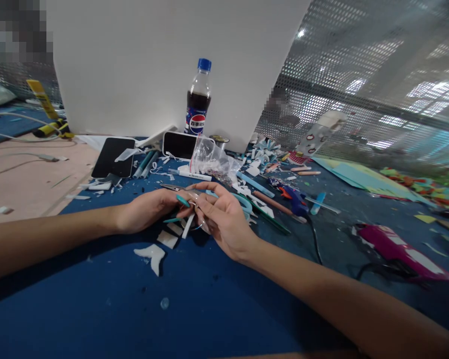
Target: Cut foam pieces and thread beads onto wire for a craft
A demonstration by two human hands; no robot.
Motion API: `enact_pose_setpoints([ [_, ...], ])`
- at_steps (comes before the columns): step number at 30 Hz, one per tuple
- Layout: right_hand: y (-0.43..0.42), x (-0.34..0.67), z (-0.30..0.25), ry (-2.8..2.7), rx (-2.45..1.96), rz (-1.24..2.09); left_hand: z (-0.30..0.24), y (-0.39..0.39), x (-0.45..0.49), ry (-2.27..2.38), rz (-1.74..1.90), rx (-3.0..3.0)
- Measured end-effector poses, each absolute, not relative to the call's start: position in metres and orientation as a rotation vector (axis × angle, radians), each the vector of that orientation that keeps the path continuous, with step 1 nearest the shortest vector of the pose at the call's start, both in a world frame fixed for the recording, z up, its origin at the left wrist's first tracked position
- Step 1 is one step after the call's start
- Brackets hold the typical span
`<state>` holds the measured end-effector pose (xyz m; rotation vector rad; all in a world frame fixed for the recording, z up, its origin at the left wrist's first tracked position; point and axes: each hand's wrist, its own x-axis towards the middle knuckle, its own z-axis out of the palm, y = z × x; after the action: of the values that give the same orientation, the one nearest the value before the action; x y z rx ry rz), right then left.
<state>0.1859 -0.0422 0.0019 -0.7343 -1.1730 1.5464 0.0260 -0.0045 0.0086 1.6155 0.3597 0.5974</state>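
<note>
My left hand (pixel 153 209) and my right hand (pixel 228 217) meet above the blue table, both with fingers closed. From beneath their fingertips a thin white strip (pixel 188 226) slants down, pinched on the right side. Teal, oval shapes (pixel 182 201) show at my left fingertips; whether these are nails or small pieces I cannot tell. What else lies between the fingers is hidden. Just below are small beige pieces (pixel 167 239) and a white, bent, tail-like piece (pixel 151 255). Behind my hands lie light blue scissor handles (pixel 243 203), partly covered.
A Pepsi bottle (pixel 198 102) stands by a white board (pixel 134 65). Two phones, a dark one (pixel 114 157) and a white-edged one (pixel 179 145), are at the back. A clear plastic bag (pixel 213 159) sits among scraps. Rightward lie a blue glue gun (pixel 295 199) and a magenta tool (pixel 400 252) with cords.
</note>
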Motion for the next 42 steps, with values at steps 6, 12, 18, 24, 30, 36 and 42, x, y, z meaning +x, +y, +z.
enact_pose_setpoints([
  [6, -0.0432, 0.1861, 0.0028, -1.206, -0.756, 1.517, 0.0071, -0.0029, 0.0246, 0.355, 0.585, 1.613],
  [12, -0.0412, 0.186, 0.001, -1.183, -0.723, 1.545, 0.006, -0.0029, 0.0237, 0.364, 0.585, 1.611],
  [18, -0.0405, 0.1864, 0.0018, -1.099, -0.699, 1.576, 0.0067, -0.0033, 0.0246, 0.38, 0.611, 1.63],
  [24, -0.0421, 0.1873, 0.0011, -1.134, -0.719, 1.556, 0.0107, -0.0053, 0.0255, 0.346, 0.619, 1.711],
  [30, -0.0434, 0.1866, 0.0038, -1.181, -0.746, 1.509, 0.011, -0.0055, 0.0259, 0.341, 0.592, 1.76],
  [36, -0.044, 0.1866, 0.0028, -1.202, -0.768, 1.479, 0.0122, -0.0064, 0.0249, 0.384, 0.57, 1.737],
  [42, -0.0433, 0.1862, 0.0028, -1.185, -0.765, 1.49, 0.0073, -0.0044, 0.0236, 0.364, 0.651, 1.584],
])
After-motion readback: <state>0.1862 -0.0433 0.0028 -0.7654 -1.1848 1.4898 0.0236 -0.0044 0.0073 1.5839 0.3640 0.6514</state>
